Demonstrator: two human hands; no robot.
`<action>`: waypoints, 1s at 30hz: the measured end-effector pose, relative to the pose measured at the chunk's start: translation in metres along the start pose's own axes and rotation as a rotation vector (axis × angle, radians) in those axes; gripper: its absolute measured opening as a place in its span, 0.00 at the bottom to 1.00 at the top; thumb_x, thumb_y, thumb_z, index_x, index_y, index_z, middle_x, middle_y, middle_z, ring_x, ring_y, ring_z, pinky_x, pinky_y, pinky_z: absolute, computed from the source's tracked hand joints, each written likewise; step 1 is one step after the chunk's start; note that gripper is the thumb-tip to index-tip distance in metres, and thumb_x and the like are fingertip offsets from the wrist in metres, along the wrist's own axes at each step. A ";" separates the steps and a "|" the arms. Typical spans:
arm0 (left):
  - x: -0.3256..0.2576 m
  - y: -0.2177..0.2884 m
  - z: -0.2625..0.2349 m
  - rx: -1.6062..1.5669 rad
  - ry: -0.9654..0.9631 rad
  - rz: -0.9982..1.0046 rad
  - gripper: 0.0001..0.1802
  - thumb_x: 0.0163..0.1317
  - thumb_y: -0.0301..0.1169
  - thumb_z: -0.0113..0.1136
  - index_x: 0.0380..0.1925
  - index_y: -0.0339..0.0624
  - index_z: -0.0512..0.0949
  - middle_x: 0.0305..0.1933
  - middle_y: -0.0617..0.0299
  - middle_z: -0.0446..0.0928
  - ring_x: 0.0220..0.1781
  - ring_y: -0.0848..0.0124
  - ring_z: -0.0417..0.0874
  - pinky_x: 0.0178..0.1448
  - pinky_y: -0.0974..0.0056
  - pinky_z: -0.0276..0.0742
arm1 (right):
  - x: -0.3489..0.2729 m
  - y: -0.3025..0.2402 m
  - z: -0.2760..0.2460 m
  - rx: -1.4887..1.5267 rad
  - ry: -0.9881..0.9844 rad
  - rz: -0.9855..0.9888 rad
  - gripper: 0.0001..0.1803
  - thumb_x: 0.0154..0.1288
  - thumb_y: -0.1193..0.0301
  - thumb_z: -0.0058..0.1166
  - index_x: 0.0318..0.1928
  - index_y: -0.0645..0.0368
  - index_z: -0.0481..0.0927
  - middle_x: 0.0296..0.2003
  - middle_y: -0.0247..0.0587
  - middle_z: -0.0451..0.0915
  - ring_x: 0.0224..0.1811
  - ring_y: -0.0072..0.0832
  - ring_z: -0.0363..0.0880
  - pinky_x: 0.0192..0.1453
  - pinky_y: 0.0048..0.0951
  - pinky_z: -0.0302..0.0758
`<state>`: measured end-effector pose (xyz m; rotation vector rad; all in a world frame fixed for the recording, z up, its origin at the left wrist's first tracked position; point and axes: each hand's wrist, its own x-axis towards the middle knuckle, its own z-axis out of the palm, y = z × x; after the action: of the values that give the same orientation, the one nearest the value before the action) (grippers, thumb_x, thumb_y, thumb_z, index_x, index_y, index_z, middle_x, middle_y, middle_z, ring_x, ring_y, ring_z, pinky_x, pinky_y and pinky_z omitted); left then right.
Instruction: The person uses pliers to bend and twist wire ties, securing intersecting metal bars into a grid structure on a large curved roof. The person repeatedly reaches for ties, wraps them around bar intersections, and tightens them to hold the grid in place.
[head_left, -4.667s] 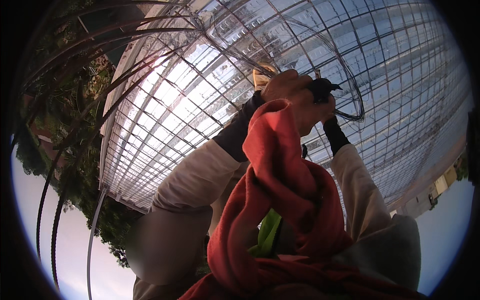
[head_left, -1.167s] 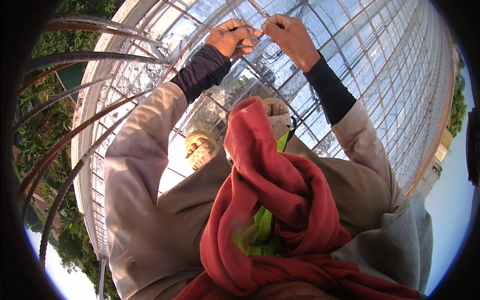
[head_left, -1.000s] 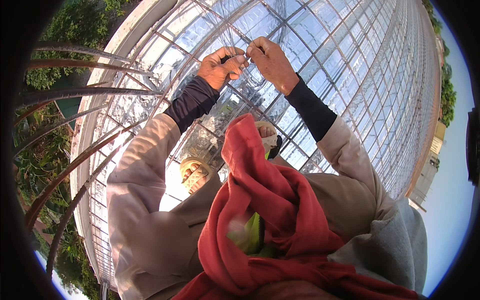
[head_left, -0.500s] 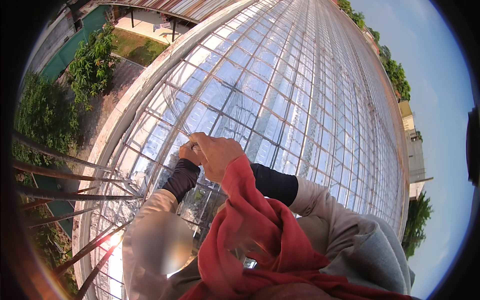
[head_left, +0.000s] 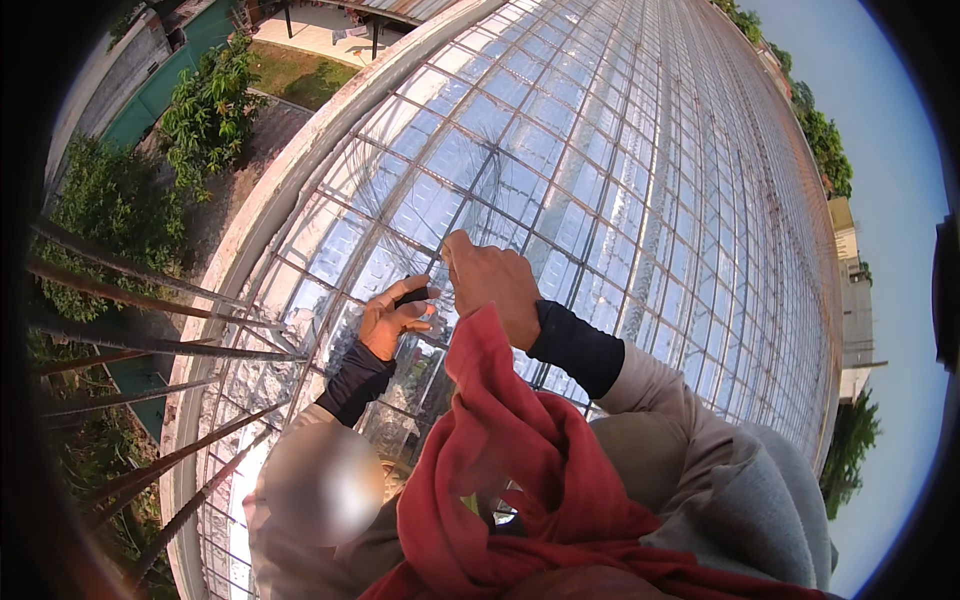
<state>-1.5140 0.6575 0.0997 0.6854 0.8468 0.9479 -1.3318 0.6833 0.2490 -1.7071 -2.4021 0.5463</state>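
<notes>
Thin tie wires [head_left: 372, 190] fan out loosely over the rebar mesh, beyond my hands. My right hand [head_left: 497, 287] is closed, palm down, with its fingertips pinching wire at the near end of this fan. Just left of and below it is my left hand [head_left: 383, 325], apart from the right one. Its fingers are half curled around a short black thing that I cannot make out. Under both hands runs the rebar mesh [head_left: 540, 225], a grid of thin bars above shiny, silvery sheeting.
Several thick rebar rods [head_left: 150, 348] jut in from the left, close to my left arm. A pale concrete edge [head_left: 290, 165] curves along the left side, with a yard and trees [head_left: 210, 110] below it. A red cloth [head_left: 520, 440] hangs down in front of me.
My hands were together and have come apart. The right hand has moved right and slightly up with the wire; the left has dropped a little, its fingers looser. The view has shifted slightly.
</notes>
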 end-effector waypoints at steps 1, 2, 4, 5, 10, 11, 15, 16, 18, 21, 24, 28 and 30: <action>-0.013 0.026 0.026 -0.120 -0.086 0.031 0.26 0.66 0.30 0.61 0.64 0.38 0.76 0.50 0.59 0.84 0.47 0.71 0.87 0.42 0.70 0.84 | -0.003 -0.004 0.009 -0.015 -0.025 -0.047 0.16 0.65 0.70 0.57 0.48 0.65 0.69 0.27 0.56 0.84 0.30 0.56 0.85 0.32 0.55 0.78; -0.018 0.038 0.031 -0.223 -0.155 0.027 0.25 0.68 0.31 0.62 0.64 0.38 0.76 0.51 0.59 0.84 0.51 0.71 0.85 0.49 0.68 0.83 | -0.005 -0.009 0.021 -0.018 -0.072 -0.055 0.18 0.65 0.70 0.57 0.50 0.66 0.68 0.27 0.55 0.84 0.30 0.55 0.86 0.31 0.54 0.78; -0.013 0.044 0.024 -0.309 -0.112 -0.003 0.23 0.71 0.33 0.62 0.64 0.37 0.76 0.54 0.57 0.85 0.56 0.70 0.84 0.56 0.63 0.82 | -0.008 -0.017 0.038 -0.041 -0.159 -0.088 0.21 0.65 0.70 0.57 0.53 0.67 0.67 0.28 0.55 0.84 0.30 0.53 0.86 0.30 0.54 0.78; -0.007 0.041 0.017 -0.289 -0.001 -0.029 0.23 0.73 0.35 0.63 0.63 0.36 0.76 0.55 0.55 0.85 0.56 0.69 0.84 0.56 0.60 0.83 | -0.009 -0.020 0.044 -0.056 -0.198 -0.114 0.23 0.65 0.70 0.58 0.55 0.68 0.66 0.28 0.54 0.85 0.30 0.53 0.86 0.30 0.53 0.78; 0.000 0.039 -0.014 -0.337 0.239 -0.021 0.22 0.71 0.50 0.65 0.44 0.41 0.78 0.41 0.55 0.85 0.43 0.59 0.89 0.50 0.53 0.86 | -0.024 -0.028 0.052 0.028 -0.226 -0.346 0.24 0.66 0.73 0.55 0.60 0.66 0.66 0.35 0.51 0.84 0.33 0.51 0.85 0.33 0.50 0.78; 0.001 0.042 -0.020 -0.346 0.253 -0.005 0.22 0.71 0.50 0.65 0.44 0.41 0.77 0.38 0.57 0.84 0.41 0.59 0.88 0.49 0.52 0.86 | -0.029 -0.026 0.051 0.081 -0.187 -0.388 0.22 0.66 0.73 0.54 0.59 0.65 0.67 0.36 0.50 0.84 0.34 0.50 0.85 0.35 0.50 0.78; 0.003 0.050 -0.029 -0.351 0.266 0.091 0.22 0.73 0.53 0.61 0.40 0.43 0.76 0.27 0.63 0.78 0.34 0.62 0.85 0.44 0.51 0.87 | -0.035 0.002 0.052 0.152 -0.028 -0.546 0.21 0.70 0.71 0.54 0.61 0.63 0.72 0.37 0.48 0.84 0.37 0.51 0.84 0.42 0.51 0.78; 0.003 0.052 -0.031 -0.320 0.254 0.107 0.22 0.74 0.53 0.60 0.39 0.44 0.75 0.27 0.63 0.77 0.34 0.63 0.85 0.43 0.51 0.87 | -0.037 0.004 0.046 0.125 -0.083 -0.489 0.21 0.70 0.71 0.54 0.62 0.61 0.72 0.37 0.47 0.84 0.38 0.50 0.85 0.42 0.50 0.78; 0.001 0.057 -0.035 -0.304 0.242 0.151 0.22 0.75 0.52 0.58 0.39 0.44 0.74 0.23 0.65 0.73 0.30 0.66 0.82 0.40 0.52 0.87 | -0.043 0.003 0.033 0.079 -0.193 -0.376 0.21 0.71 0.70 0.55 0.63 0.58 0.73 0.38 0.47 0.85 0.38 0.49 0.85 0.41 0.49 0.79; 0.007 0.069 -0.050 -0.287 0.382 0.221 0.22 0.76 0.53 0.57 0.40 0.44 0.73 0.20 0.68 0.68 0.25 0.67 0.78 0.38 0.52 0.85 | -0.053 0.044 0.032 -0.017 -0.207 -0.333 0.19 0.72 0.70 0.54 0.62 0.54 0.74 0.39 0.45 0.87 0.38 0.48 0.86 0.39 0.48 0.79; 0.005 0.084 -0.073 -0.305 0.474 0.267 0.20 0.79 0.50 0.53 0.40 0.44 0.71 0.19 0.68 0.66 0.22 0.66 0.75 0.35 0.54 0.82 | -0.067 0.115 0.035 -0.091 -0.172 -0.307 0.16 0.73 0.70 0.54 0.59 0.53 0.76 0.41 0.45 0.87 0.37 0.47 0.86 0.37 0.48 0.80; -0.007 0.075 -0.074 -0.129 0.302 0.156 0.18 0.79 0.47 0.53 0.41 0.43 0.73 0.27 0.60 0.78 0.28 0.64 0.83 0.40 0.55 0.86 | -0.077 0.126 0.039 -0.054 -0.032 -0.242 0.13 0.72 0.72 0.54 0.55 0.54 0.77 0.40 0.46 0.87 0.37 0.49 0.86 0.37 0.47 0.81; -0.010 0.069 -0.069 -0.175 0.374 0.156 0.17 0.79 0.46 0.53 0.45 0.42 0.74 0.31 0.60 0.79 0.31 0.65 0.84 0.42 0.55 0.87 | -0.075 0.120 0.038 -0.024 0.033 -0.253 0.11 0.72 0.73 0.54 0.52 0.54 0.77 0.39 0.48 0.86 0.37 0.50 0.86 0.37 0.47 0.81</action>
<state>-1.6046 0.6871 0.1240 0.4320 1.0322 1.3004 -1.2122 0.6399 0.1760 -1.3785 -2.5570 0.4502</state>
